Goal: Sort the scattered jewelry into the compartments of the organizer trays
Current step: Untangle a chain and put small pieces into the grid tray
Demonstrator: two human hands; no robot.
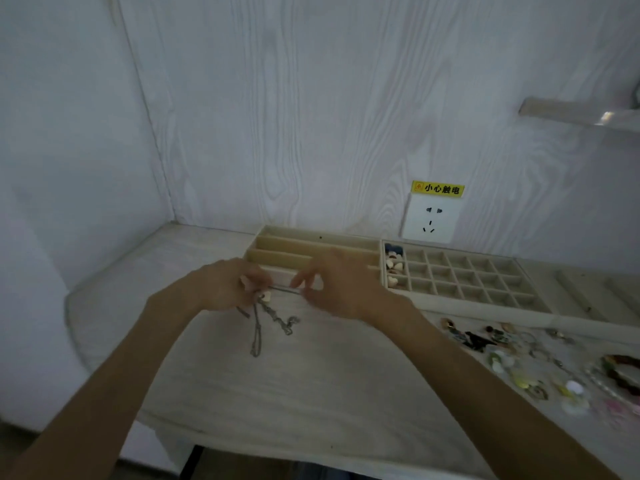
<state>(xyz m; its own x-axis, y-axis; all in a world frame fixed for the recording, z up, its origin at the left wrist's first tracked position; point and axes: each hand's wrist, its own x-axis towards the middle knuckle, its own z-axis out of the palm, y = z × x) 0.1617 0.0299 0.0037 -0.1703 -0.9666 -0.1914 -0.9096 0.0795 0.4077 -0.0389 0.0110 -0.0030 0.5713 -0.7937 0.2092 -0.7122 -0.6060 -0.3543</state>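
Head view shows both forearms reaching in from the near edge over a pale wood-grain table (pixel 311 393). Motion blur softens both hands, so exact finger placement is hard to read. The left hand (pixel 225 285) has its fingers curled around a bunch of thin metal chains (pixel 266 317); loose ends hang down to the table surface. The right hand (pixel 332 285) pinches a taut length of the same chains between thumb and fingertips, stretched level between the two hands.

Behind the hands, partly hidden by them, sits a beige slotted tray (pixel 311 244) with long channels. Just right of it lies a grid tray (pixel 460 275) of small square compartments; only its left column holds small heart-shaped pieces (pixel 394 265). Near right, the scattered jewelry (pixel 512 362) is blurred and cut off by the frame edge. A white wall socket (pixel 430 220) with a yellow label sits on the far wall.
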